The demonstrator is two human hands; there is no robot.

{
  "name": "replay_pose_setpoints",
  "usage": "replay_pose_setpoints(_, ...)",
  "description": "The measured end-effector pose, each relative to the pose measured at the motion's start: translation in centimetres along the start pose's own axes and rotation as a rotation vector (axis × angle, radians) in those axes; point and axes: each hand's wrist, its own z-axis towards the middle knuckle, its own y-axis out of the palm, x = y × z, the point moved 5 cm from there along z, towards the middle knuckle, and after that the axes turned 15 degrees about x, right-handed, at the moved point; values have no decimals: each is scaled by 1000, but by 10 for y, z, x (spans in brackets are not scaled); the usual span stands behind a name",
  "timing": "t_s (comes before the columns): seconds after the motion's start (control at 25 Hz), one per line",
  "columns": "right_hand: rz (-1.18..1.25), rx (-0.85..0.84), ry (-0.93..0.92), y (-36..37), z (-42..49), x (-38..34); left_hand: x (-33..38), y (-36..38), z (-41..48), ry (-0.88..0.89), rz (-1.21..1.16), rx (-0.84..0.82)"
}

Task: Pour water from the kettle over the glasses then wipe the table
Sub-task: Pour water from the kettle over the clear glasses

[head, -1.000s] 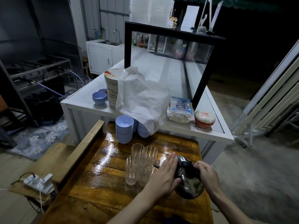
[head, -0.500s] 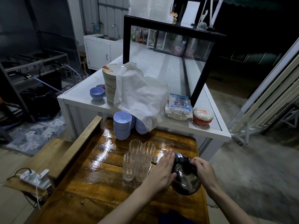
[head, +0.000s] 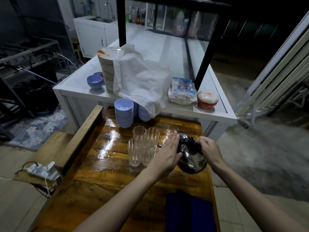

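Observation:
A shiny steel kettle point(head: 191, 159) with a black handle tilts toward a cluster of several clear ribbed glasses point(head: 142, 144) on the wet wooden table point(head: 107, 164). My right hand point(head: 208, 148) is shut on the kettle's black handle at the top. The flat palm of my left hand point(head: 167, 154) presses against the kettle's left side, fingers straight and together, just right of the glasses. A dark blue cloth point(head: 189, 213) lies on the near end of the table.
Stacked lilac bowls point(head: 124, 113) stand at the table's far end. Behind is a white counter point(head: 80, 91) with a plate stack under white paper point(head: 142, 77), a packet point(head: 183, 91) and a red-white container point(head: 207, 99). A power strip point(head: 42, 169) lies left.
The view has dipped and moved nearer, so the blue cloth now shows. Both hands stay on the tilted kettle beside the glasses.

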Motion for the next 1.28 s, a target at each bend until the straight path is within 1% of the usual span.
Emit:
replay_pose_setpoints(0.72,-22,52,-40,0,0,1,-2,3,-2,-35,-40,14)
replay_pose_setpoints(1.12,-94,84,-149,1,3,-9,0,2,-6,-58,-52,66)
replay_pose_setpoints(1.28,-114,88,-167,1,5,-11,-1,3,-6,-66,-56,74)
